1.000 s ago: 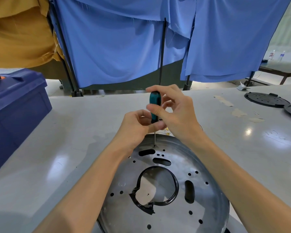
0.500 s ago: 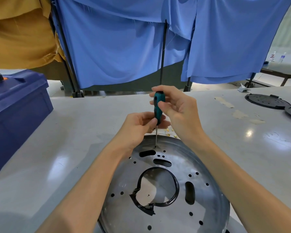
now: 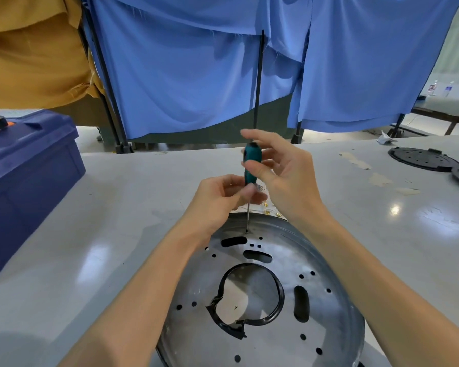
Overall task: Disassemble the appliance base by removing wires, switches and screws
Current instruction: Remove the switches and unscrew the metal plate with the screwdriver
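From the head camera I saw the round grey metal appliance base (image 3: 329, 300) lying flat on the pale tabletop (image 3: 117, 221), close in front of the person and mostly below and between the two forearms. Its face was pierced with slots and small holes, and a black rubber ring (image 3: 278, 292) lined the central opening.

Both hands were over the far rim of the base. The left hand (image 3: 217, 200) had its fingers curled and pinched the bottom of the teal-handled screwdriver (image 3: 251, 165), where the handle meets the thin shaft. The right hand (image 3: 286, 178) held the handle higher up, thumb across its front and fingers behind, with the index finger stretched out above the top. The screwdriver stood nearly upright, its tip set in a small hole near the base's far edge.

Small brass-coloured bits (image 3: 266, 207) lay on the tabletop just beyond the rim. A dark blue plastic box (image 3: 24, 181) sat at the left, black round plastic covers (image 3: 421, 158) at the far right, and blue cloth curtains (image 3: 183, 75) hung behind.
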Tool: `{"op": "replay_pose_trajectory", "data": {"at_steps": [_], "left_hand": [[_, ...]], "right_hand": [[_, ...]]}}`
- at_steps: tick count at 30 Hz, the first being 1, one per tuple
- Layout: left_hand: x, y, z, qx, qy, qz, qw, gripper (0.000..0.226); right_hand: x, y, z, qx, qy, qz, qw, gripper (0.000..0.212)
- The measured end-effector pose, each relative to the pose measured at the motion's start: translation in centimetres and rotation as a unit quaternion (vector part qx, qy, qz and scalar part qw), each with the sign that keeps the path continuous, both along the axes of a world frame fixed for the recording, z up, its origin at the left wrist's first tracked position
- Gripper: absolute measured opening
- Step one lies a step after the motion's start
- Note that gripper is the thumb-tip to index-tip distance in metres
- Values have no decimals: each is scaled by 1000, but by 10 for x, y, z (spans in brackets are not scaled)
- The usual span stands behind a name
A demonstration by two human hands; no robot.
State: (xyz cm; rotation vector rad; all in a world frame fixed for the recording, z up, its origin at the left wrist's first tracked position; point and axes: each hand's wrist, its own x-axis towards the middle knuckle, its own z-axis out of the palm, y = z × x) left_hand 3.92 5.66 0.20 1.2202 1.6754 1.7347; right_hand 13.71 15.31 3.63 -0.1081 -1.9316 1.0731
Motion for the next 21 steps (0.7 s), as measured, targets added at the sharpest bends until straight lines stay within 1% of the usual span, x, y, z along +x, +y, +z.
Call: {"op": "replay_pose_trajectory", "data": {"at_steps": [2, 3, 5, 7, 8, 10, 12, 14, 15, 17, 19, 21], "left_hand": [[0, -1, 1, -13, 4, -7, 1000, 20], [0, -1, 1, -16, 5, -5, 1000, 20], [2, -1, 1, -4, 8, 15, 1000, 9], [3, -1, 3, 4, 10, 34, 999, 28], [3, -1, 2, 4, 2, 24, 1000, 28], [3, -1, 3, -8, -2, -3, 1000, 14], [3, -1, 2, -28, 13, 0, 1000, 19], [3, 0, 2, -15, 16, 10, 1000, 14], [3, -1, 3, -4, 7, 13, 1000, 12], [4, -1, 4, 1, -8, 21, 1000, 20], [3, 0, 2, -15, -2, 4, 1000, 11], [3, 0, 1, -21, 5, -4, 1000, 15]], "right_hand": [[2, 1, 0, -20, 0, 20, 1000, 40], [2, 1, -1, -22, 1, 25, 999, 35], [1, -1, 0, 3, 0, 10, 1000, 29], [0, -2, 0, 27, -6, -8, 1000, 36], [0, -2, 0, 22, -5, -5, 1000, 41], [1, 0, -1, -14, 3, 24, 1000, 46], [2, 0, -1, -32, 8, 41, 999, 37], [1, -1, -1, -13, 5, 22, 1000, 28], [0, -1, -1, 8, 0, 1, 1000, 29], [-1, -1, 0, 31, -7, -17, 999, 38], [1, 0, 0, 4, -2, 6, 1000, 45], [2, -1, 0, -16, 4, 27, 999, 39]]}}
